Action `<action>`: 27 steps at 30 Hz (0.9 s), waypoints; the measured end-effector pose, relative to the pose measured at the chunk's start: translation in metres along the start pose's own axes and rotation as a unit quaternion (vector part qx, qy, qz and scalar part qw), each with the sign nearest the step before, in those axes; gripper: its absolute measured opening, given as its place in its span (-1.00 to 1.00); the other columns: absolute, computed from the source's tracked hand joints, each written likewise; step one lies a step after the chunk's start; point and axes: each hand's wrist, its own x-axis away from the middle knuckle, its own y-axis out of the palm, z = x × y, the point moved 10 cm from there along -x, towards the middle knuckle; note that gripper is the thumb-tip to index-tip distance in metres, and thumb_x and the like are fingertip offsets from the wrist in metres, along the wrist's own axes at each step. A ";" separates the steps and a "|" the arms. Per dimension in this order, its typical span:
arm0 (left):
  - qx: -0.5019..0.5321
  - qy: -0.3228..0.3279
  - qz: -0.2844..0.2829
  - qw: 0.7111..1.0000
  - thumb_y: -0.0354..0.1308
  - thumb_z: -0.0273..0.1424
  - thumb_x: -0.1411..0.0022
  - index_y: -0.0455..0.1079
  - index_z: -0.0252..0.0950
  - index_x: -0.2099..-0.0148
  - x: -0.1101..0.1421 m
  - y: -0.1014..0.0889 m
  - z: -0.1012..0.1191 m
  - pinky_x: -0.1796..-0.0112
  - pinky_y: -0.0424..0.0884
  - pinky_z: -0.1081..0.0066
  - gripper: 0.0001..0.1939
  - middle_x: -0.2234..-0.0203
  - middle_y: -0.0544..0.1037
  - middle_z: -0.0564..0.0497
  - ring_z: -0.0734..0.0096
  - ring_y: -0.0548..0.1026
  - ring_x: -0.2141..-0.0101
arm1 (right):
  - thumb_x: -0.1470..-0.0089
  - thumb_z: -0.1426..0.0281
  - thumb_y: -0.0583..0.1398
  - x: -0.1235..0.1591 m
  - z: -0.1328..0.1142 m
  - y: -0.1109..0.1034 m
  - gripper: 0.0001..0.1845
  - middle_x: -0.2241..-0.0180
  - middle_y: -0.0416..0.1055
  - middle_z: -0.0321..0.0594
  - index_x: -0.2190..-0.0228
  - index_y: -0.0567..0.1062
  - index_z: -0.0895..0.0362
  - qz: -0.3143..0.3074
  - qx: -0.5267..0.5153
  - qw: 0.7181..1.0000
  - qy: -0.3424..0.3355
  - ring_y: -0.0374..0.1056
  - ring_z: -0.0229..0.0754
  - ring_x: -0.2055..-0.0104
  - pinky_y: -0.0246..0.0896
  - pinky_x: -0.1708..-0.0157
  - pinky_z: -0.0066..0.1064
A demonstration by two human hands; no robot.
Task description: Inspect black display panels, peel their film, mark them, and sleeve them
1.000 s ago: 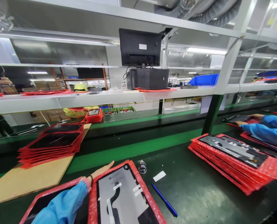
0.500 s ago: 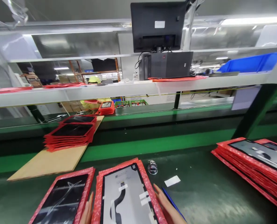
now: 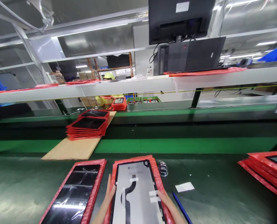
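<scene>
A tablet screen panel lies grey back up on red bubble-wrap sleeves, in front of me. A dark ribbon cable and white tape pieces show on its back. My left hand grips the panel's left edge, thumb over the rim. On the opposite edge, my right hand has its fingertips closed near the tape. To the left, another screen, glossy black side up under clear film, rests on a red sleeve. A blue pen lies close beside my right hand.
Sleeved screens are stacked on a wooden board at the back left. Another red stack stands at right. A white paper slip and a small metal-and-clear object lie nearby. A shelf carries a monitor.
The view has swung right and tilted slightly. My hands have come up along the panel's sides, and their fingers now close over its edges.
</scene>
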 end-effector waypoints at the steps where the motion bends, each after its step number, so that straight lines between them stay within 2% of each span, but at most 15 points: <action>1: 0.000 0.009 0.022 1.000 0.20 0.05 0.07 -0.19 -0.18 -0.34 0.000 -0.008 0.005 -0.20 -0.06 0.11 0.05 -0.26 0.12 -0.14 0.08 -0.11 -0.28 | 0.29 -0.18 0.23 0.003 -0.001 -0.005 -0.04 -0.04 0.41 0.00 -0.06 0.37 0.14 0.009 -0.016 1.000 0.005 0.27 0.17 -0.12 0.21 -0.05 -0.11; 2: 0.000 0.023 0.043 0.999 0.20 0.06 0.07 -0.20 -0.20 -0.34 0.002 -0.017 0.013 -0.19 -0.01 0.13 0.05 -0.25 0.14 -0.17 0.09 -0.09 -0.27 | 0.26 -0.15 0.24 0.008 -0.005 -0.011 -0.04 -0.09 0.35 0.01 -0.11 0.31 0.13 0.022 -0.027 0.999 0.003 0.27 0.15 -0.13 0.21 -0.05 -0.13; 3: 0.001 0.041 0.063 0.997 0.20 0.06 0.08 -0.12 -0.20 -0.32 0.004 -0.026 0.022 -0.18 0.03 0.16 0.02 -0.23 0.19 -0.17 0.09 -0.04 -0.27 | 0.22 -0.09 0.25 0.014 -0.013 -0.018 -0.06 -0.15 0.27 0.01 -0.14 0.25 0.10 0.042 -0.027 0.999 -0.011 0.23 0.12 -0.16 0.19 -0.07 -0.14; 4: 0.001 0.059 0.076 0.995 0.23 0.05 0.10 0.04 -0.19 -0.27 0.008 -0.034 0.032 -0.17 0.07 0.20 -0.06 -0.18 0.28 -0.15 0.08 0.05 -0.24 | 0.17 -0.03 0.27 0.021 -0.026 -0.024 -0.11 -0.21 0.17 -0.02 -0.15 0.24 0.06 0.066 -0.006 0.997 -0.039 0.17 0.09 -0.20 0.16 -0.10 -0.16; 5: 0.001 0.075 0.081 0.994 0.26 0.04 0.14 0.21 -0.18 -0.16 0.012 -0.040 0.042 -0.14 0.13 0.25 -0.17 -0.11 0.37 -0.12 0.07 0.16 -0.20 | 0.14 0.04 0.28 0.030 -0.043 -0.027 -0.20 -0.25 0.10 -0.06 -0.12 0.27 0.02 0.083 0.040 0.992 -0.081 0.09 0.06 -0.24 0.11 -0.13 -0.17; 7: 0.000 0.080 0.064 0.995 0.33 0.00 0.22 0.43 -0.20 0.09 0.021 -0.042 0.055 0.06 0.35 0.25 -0.36 0.10 0.52 -0.11 0.03 0.41 0.02 | 0.04 0.13 0.24 0.049 -0.080 -0.022 -0.53 -0.21 0.18 -0.12 0.07 0.47 -0.01 0.095 0.172 0.965 -0.171 0.01 0.05 -0.27 0.00 -0.19 -0.13; 9: 0.020 0.027 0.018 0.999 0.39 -0.04 0.33 0.50 -0.23 0.23 0.028 -0.031 0.053 0.23 0.42 0.24 -0.42 0.24 0.57 -0.11 0.07 0.50 0.21 | -0.05 0.23 0.18 0.060 -0.101 -0.006 -0.79 -0.08 0.36 -0.11 0.30 0.57 0.00 0.074 0.288 0.932 -0.207 0.08 0.06 -0.23 -0.03 -0.20 -0.07; 11: 0.047 -0.047 -0.027 0.997 0.45 -0.14 0.43 0.52 -0.25 0.28 0.037 -0.012 0.047 0.24 0.42 0.27 -0.44 0.28 0.59 -0.11 0.14 0.52 0.27 | -0.08 0.31 0.14 0.064 -0.108 0.004 -0.81 -0.02 0.41 -0.10 0.37 0.58 0.01 0.064 0.352 0.910 -0.208 0.16 0.07 -0.18 0.01 -0.17 -0.03; 13: 0.057 -0.099 -0.057 0.992 0.46 -0.26 0.41 0.51 -0.27 0.31 0.044 0.004 0.044 0.22 0.41 0.31 -0.51 0.31 0.59 -0.10 0.21 0.52 0.28 | -0.09 0.34 0.12 0.065 -0.108 0.009 -0.80 -0.03 0.40 -0.08 0.34 0.57 0.02 0.064 0.380 0.897 -0.216 0.18 0.08 -0.17 0.06 -0.15 -0.02; 16: 0.031 -0.102 -0.085 0.991 0.38 -0.30 0.26 0.45 -0.28 0.27 0.043 0.018 0.056 0.30 0.40 0.37 -0.59 0.39 0.57 -0.04 0.31 0.52 0.35 | -0.12 0.36 0.08 0.067 -0.106 0.014 -0.76 -0.03 0.39 -0.06 0.30 0.56 0.03 0.061 0.406 0.877 -0.248 0.15 0.08 -0.19 0.10 -0.13 -0.02; 19: -0.021 -0.078 -0.102 0.991 0.36 -0.25 0.17 0.39 -0.26 0.20 0.033 0.021 0.076 0.47 0.33 0.49 -0.56 0.52 0.49 0.09 0.43 0.45 0.46 | -0.14 0.35 0.07 0.068 -0.104 0.015 -0.74 -0.05 0.37 -0.06 0.28 0.56 0.02 0.057 0.430 0.865 -0.253 0.12 0.09 -0.20 0.10 -0.12 0.02; 22: -0.080 -0.054 -0.124 0.988 0.37 -0.25 0.13 0.41 -0.29 0.35 0.022 0.027 0.097 0.64 0.09 0.61 -0.68 0.66 0.33 0.19 0.60 0.25 0.61 | -0.13 0.34 0.08 0.070 -0.106 0.017 -0.76 -0.06 0.36 -0.07 0.29 0.56 0.01 0.059 0.439 0.862 -0.246 0.11 0.10 -0.21 0.08 -0.13 0.04; 24: -0.101 -0.053 -0.148 0.982 0.36 -0.24 0.12 0.37 -0.32 0.48 0.021 0.040 0.106 0.68 -0.02 0.61 -0.71 0.69 0.30 0.20 0.67 0.14 0.66 | -0.12 0.37 0.09 0.071 -0.109 0.017 -0.77 -0.06 0.36 -0.09 0.31 0.55 0.01 0.062 0.436 0.863 -0.246 0.13 0.08 -0.20 0.09 -0.13 0.02; 25: -0.103 -0.055 -0.161 0.980 0.36 -0.24 0.12 0.37 -0.32 0.48 0.022 0.048 0.108 0.68 -0.01 0.60 -0.71 0.67 0.33 0.18 0.67 0.15 0.67 | -0.11 0.38 0.09 0.071 -0.109 0.018 -0.78 -0.05 0.36 -0.10 0.31 0.56 0.01 0.063 0.434 0.865 -0.244 0.13 0.07 -0.19 0.09 -0.13 0.01; 27: -0.083 -0.051 -0.185 0.978 0.34 -0.25 0.10 0.40 -0.30 0.31 0.029 0.066 0.112 0.60 0.17 0.58 -0.68 0.56 0.46 0.12 0.59 0.30 0.61 | -0.10 0.39 0.11 0.071 -0.110 0.018 -0.79 -0.05 0.37 -0.11 0.34 0.56 0.01 0.062 0.429 0.869 -0.238 0.14 0.06 -0.18 0.09 -0.13 0.00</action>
